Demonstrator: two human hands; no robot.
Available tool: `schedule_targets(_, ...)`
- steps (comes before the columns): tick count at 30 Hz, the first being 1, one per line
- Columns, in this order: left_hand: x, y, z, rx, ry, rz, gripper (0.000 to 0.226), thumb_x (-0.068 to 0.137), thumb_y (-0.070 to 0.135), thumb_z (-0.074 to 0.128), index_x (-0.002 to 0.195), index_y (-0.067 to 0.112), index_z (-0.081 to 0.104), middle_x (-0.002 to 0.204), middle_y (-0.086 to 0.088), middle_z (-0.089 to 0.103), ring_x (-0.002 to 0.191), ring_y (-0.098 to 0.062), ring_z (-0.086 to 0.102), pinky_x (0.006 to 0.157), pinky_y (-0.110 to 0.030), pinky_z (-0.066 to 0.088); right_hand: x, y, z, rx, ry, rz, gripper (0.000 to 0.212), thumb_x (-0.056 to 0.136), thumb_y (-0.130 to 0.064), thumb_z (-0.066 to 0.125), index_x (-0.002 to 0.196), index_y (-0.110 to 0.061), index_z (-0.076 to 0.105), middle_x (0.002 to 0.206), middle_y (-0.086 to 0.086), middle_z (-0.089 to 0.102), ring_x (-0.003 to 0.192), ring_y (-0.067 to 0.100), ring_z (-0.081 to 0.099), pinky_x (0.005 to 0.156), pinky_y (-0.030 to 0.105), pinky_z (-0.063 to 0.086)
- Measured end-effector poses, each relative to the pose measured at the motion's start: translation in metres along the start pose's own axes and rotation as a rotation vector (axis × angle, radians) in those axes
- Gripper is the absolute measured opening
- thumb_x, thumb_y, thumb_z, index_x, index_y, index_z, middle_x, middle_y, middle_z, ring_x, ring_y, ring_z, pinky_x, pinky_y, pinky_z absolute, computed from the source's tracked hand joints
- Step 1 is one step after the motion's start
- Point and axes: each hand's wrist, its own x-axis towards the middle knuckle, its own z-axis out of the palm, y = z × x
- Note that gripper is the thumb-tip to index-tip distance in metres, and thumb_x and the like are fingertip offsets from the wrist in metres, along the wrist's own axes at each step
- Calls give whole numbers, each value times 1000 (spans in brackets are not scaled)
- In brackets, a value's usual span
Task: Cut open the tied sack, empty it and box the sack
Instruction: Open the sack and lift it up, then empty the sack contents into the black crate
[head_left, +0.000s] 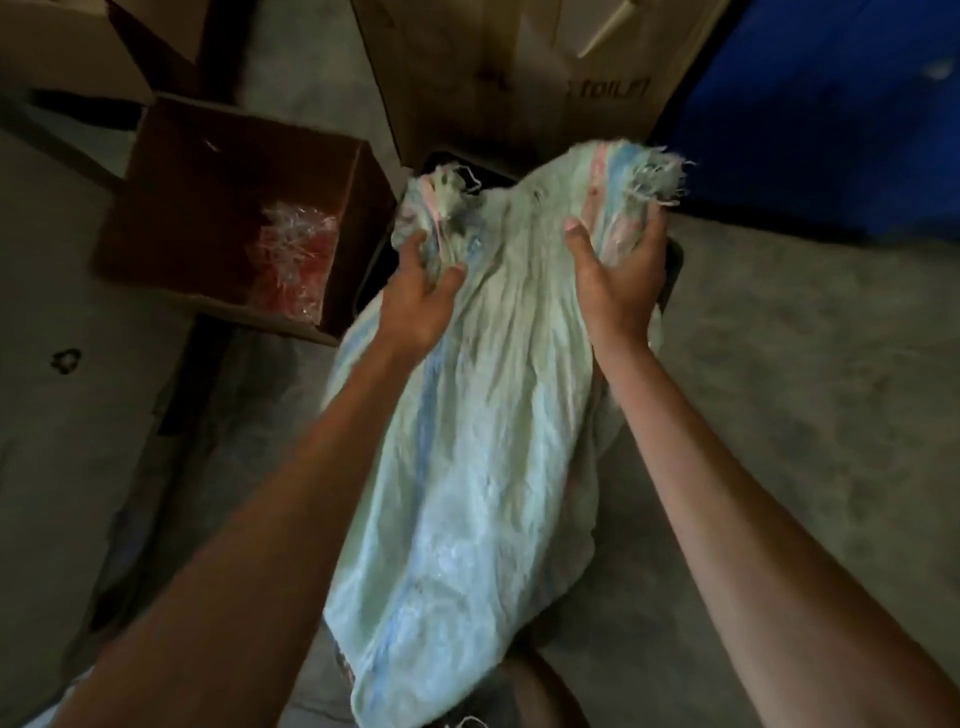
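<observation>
A pale woven sack (483, 415) with blue and pink stripes hangs in front of me, held up by both hands. My left hand (421, 304) grips a bunched corner at its upper left. My right hand (615, 283) clutches the frayed upper right corner. The sack looks limp and drapes down toward my legs. Its far end lies over a dark bin (672, 262) that it mostly hides. An open brown cardboard box (171, 208) stands on the floor to the left, with red and clear plastic pieces (296, 257) inside.
A large cardboard carton (519, 67) with printed letters stands behind the sack. A blue container (831, 114) fills the upper right. Another cardboard box (67, 47) sits at the upper left. The concrete floor (805, 364) stretches to the right.
</observation>
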Motion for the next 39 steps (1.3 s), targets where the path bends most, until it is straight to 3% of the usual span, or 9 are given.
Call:
schedule_targets(4,30,-72,40,451,10,116,85,87,54,44,157,7,32,163,-23,31,151,-39,27,123,-49,23,10,102,4,-496,11,-104,80,88,-52,56,155,-13,33,161,22,29,148,36,30,119,55,26)
schedule_targets(9,13,-149,76,930,-115,23,65,103,49,36,160,21,23,170,-20,6,158,-35,-2,126,-54,0,-28,215,-10,-817,-390,-232,71,94,-55,33,158,-25,23,166,23,13,152,40,16,116,61,27)
schedule_targets(18,78,-197,62,1109,134,233,66,103,54,20,162,24,13,170,-20,-1,158,-33,-6,127,-51,-3,38,212,48,-923,-295,-674,66,103,-45,35,160,-22,13,166,25,-1,155,39,-1,123,55,13)
schedule_targets(20,98,-209,52,1123,-57,143,76,94,59,4,160,28,25,168,-21,18,156,-38,11,126,-54,2,54,233,62,-1016,-540,-428,72,98,-60,33,159,-26,15,168,16,5,156,34,6,124,51,15)
schedule_targets(23,118,-210,41,1397,-409,91,101,73,66,-16,154,36,36,160,-13,40,145,-40,35,119,-60,18,41,266,61,-882,-882,415,89,85,-81,39,152,-22,35,154,-4,37,148,26,32,110,31,37)
schedule_targets(25,122,-192,37,1414,-483,1,83,89,70,-4,155,37,34,162,-14,36,148,-38,32,120,-56,17,24,278,59,-777,-920,469,79,94,-69,36,153,-16,36,160,7,34,149,28,31,119,35,28)
schedule_targets(31,69,-197,18,1020,-173,199,75,91,55,20,147,15,47,148,-19,53,137,-40,46,115,-52,31,-8,249,26,-748,-534,-71,42,102,-33,42,104,-3,70,110,24,72,99,34,69,73,30,42)
schedule_targets(34,-8,-219,9,761,98,178,62,88,35,46,140,1,52,142,-28,54,132,-44,50,112,-50,36,-42,216,2,-661,-322,-296,35,98,-29,45,113,-8,68,117,17,68,111,33,60,93,34,44)
schedule_targets(39,-174,-277,1,590,183,-276,57,84,19,67,138,6,51,135,-23,58,127,-41,51,105,-52,40,-157,229,-46,-625,-124,-159,29,91,-24,47,106,-8,66,106,17,66,106,36,58,95,35,40)
